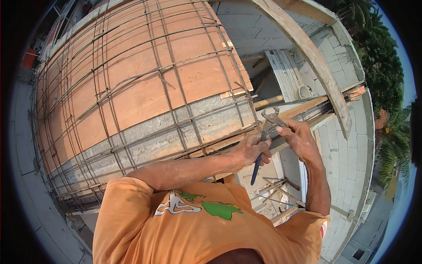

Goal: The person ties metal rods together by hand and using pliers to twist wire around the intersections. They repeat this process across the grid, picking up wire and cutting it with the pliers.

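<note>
A pair of end-cutting pincers (267, 125) is held between my two hands, jaws pointing up and away from me. My left hand (254, 151) is wrapped round one handle, whose blue grip sticks out below the fingers. Closed at the other handle, my right hand (299, 138) has its thumb close to the pivot; its fingertips are partly hidden. The handles are spread apart. Beside my left hand runs the edge of a grid of tied rebar (189, 119).
Orange-brown plywood (132, 70) lies under the rebar, with a concrete strip (154, 132) along its near side. A curved-looking wooden plank (307, 48) crosses the right side. Block walls (347, 158) surround a deep opening with timber pieces (279, 193) below my hands.
</note>
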Motion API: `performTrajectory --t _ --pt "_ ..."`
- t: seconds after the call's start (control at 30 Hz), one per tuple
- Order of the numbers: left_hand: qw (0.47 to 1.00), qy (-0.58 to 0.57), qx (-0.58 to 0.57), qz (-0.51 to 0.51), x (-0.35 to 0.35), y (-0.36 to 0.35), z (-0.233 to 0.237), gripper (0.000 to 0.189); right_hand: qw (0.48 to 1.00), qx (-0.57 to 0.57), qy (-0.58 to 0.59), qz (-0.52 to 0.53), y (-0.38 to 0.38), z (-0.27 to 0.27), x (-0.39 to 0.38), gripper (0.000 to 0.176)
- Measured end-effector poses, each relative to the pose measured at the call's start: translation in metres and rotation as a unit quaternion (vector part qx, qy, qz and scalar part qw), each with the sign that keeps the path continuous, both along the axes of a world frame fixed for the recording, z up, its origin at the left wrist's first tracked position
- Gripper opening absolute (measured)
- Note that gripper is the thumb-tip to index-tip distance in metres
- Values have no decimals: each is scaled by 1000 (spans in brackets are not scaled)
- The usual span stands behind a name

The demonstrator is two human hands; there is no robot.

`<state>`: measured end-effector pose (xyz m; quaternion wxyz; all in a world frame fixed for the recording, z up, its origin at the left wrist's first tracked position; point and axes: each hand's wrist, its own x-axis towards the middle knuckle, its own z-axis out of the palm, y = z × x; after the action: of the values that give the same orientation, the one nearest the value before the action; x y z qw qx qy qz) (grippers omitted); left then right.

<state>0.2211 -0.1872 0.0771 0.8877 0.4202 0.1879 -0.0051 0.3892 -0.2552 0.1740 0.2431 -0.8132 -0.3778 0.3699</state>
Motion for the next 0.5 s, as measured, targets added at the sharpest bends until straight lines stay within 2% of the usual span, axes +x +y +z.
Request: performTrajectory --t 0.03,0.1,0.17,0.23,0.27,0.5 --pt "995 -5 -92 30 5 -4 -2 32 1000 -1 -4 8 8 -3 1 29" --pt "991 -15 -131 22 14 -6 -8 30 961 -38 -244 127 21 -5 1 31" --pt "966 -75 -241 50 19 -7 -13 33 937 -57 -297 176 34 -7 0 27" --pt "957 -106 -264 57 20 -6 -22 38 878 -34 -404 254 42 -14 1 21" --pt "952 -121 -273 64 19 -4 -26 40 867 -28 -418 271 48 -13 -4 13" --pt "947 -123 -283 92 15 4 -33 42 830 -94 -457 307 75 -7 -28 16"
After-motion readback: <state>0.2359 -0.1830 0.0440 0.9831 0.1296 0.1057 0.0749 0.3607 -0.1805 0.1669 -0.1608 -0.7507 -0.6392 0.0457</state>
